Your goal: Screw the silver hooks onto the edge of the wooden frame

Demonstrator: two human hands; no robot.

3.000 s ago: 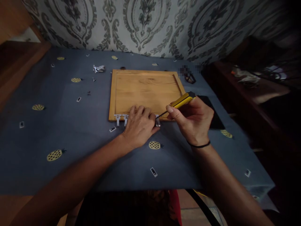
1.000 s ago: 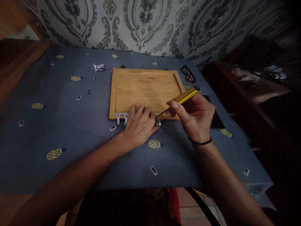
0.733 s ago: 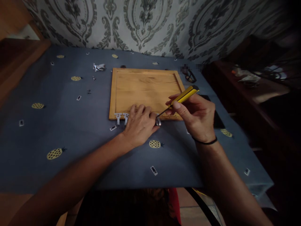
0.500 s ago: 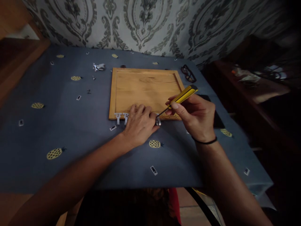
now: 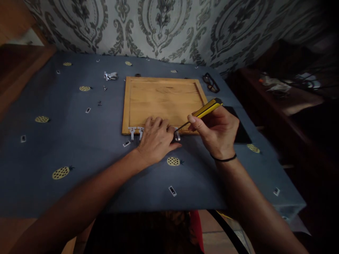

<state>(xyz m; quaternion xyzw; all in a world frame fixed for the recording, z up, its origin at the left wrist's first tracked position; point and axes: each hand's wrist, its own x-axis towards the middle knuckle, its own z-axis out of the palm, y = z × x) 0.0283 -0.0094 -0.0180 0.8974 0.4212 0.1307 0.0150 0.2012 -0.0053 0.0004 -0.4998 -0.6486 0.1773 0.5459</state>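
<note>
A framed wooden panel (image 5: 164,98) lies flat on the table, with silver T-shaped metal hooks (image 5: 132,133) along its near edge. My left hand (image 5: 155,141) rests over this edge, fingers bent, index finger and thumb around another metal hook (image 5: 178,136). That hand partly covers the hooks. In my right hand (image 5: 221,133) is a screwdriver (image 5: 207,110) with a yellow and black handle, gripped between thumb and fingers. Its thin shaft slants down left to the hook beside my left index finger; the exact contact of the tip is too small to see.
Left of the panel lie small screws (image 5: 99,103) and a small pile of metal hooks (image 5: 110,75). Glasses (image 5: 211,82) sit behind its right corner. A flat black object (image 5: 240,128) is beyond my right hand. The blue tablecloth (image 5: 79,148) has a pineapple print.
My right hand and the screwdriver handle have shifted slightly left and lower. My left thumb has stretched out a little to the right. The panel stays in place.
</note>
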